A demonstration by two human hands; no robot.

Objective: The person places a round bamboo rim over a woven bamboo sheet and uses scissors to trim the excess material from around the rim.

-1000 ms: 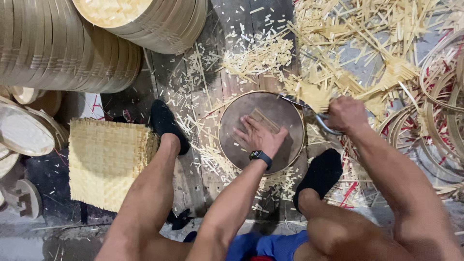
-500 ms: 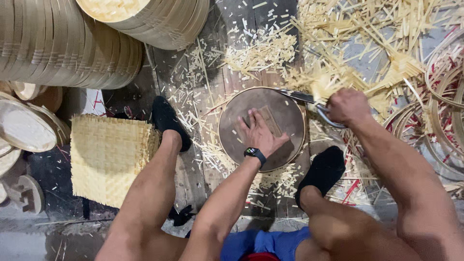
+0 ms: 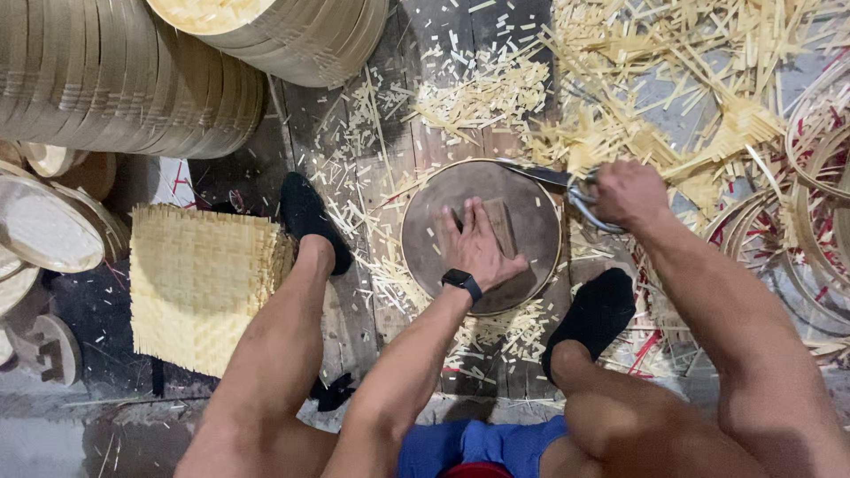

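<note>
Trimming step, by the look of it: left hand point(image 3: 475, 248) presses flat, fingers spread, on the round disc point(image 3: 481, 235) between the feet; right hand point(image 3: 627, 192) grips shears point(image 3: 567, 183), apparently biting its rim at two o'clock. Next cut likely needs the disc turned

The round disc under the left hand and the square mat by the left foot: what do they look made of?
Round disc: probably wood, dull brown and matt, with a pale thin rim, pressed flat by the left hand. Square mat: woven bamboo or similar strips, pale yellow, with a criss-cross weave and frayed edges.
</note>
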